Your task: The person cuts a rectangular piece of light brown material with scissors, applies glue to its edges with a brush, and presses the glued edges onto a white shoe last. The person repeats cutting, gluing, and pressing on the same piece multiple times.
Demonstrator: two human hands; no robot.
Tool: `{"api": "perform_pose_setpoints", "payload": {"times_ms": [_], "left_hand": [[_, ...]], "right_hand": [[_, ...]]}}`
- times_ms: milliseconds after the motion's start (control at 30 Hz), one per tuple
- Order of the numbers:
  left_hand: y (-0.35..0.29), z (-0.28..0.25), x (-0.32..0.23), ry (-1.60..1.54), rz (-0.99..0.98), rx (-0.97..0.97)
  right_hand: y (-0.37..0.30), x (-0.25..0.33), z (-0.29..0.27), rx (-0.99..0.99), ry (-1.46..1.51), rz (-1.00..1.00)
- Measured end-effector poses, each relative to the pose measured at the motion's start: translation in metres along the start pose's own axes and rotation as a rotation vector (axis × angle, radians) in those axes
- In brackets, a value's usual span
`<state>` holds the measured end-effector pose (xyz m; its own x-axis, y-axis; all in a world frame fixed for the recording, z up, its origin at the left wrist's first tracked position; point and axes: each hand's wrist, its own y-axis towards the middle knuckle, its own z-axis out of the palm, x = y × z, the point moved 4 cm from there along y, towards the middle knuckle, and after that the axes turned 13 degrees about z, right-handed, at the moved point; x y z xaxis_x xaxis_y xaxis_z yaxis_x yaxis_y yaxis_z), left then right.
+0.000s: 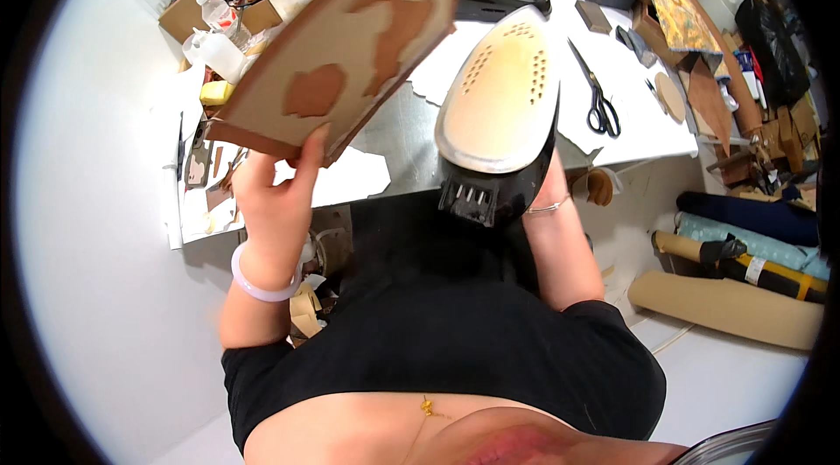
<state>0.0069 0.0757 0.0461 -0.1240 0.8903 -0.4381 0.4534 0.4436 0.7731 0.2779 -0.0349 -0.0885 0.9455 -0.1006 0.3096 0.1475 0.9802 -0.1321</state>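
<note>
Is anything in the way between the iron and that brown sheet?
Nothing visible: the right hand holds the iron, the left hand the brown sheet; between them only a gap shows, with the table beyond.

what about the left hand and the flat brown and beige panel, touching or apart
Touching. The head view shows the left hand gripping the flat brown and beige panel, its thumb lying over the lower edge.

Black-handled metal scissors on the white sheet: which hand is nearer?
Right. The right hand, holding the pale-soled black iron, is lower left of the scissors in view; the left hand, gripping the curved brown panel, is farther left.
</note>
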Motion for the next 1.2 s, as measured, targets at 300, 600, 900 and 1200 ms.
{"api": "perform_pose_setpoints", "payload": {"times_ms": [300, 600, 900, 1200], "left_hand": [[-0.074, -0.014, 0.095, -0.724, -0.893, -0.348], [-0.104, 0.018, 0.109, -0.962, -1.081, -0.473], [-0.109, 0.025, 0.110, -1.065, -1.078, -0.397], [-0.102, 0.042, 0.082, -1.080, -1.078, -0.392]], "right_hand": [[0.118, 0.227, 0.086, -0.309, -1.051, -1.071], [0.281, 0.268, 0.089, -0.441, -2.060, -0.982], [0.303, 0.287, 0.062, -0.491, -2.426, -0.724], [0.274, 0.263, 0.092, -0.325, -2.225, -0.668]]}}
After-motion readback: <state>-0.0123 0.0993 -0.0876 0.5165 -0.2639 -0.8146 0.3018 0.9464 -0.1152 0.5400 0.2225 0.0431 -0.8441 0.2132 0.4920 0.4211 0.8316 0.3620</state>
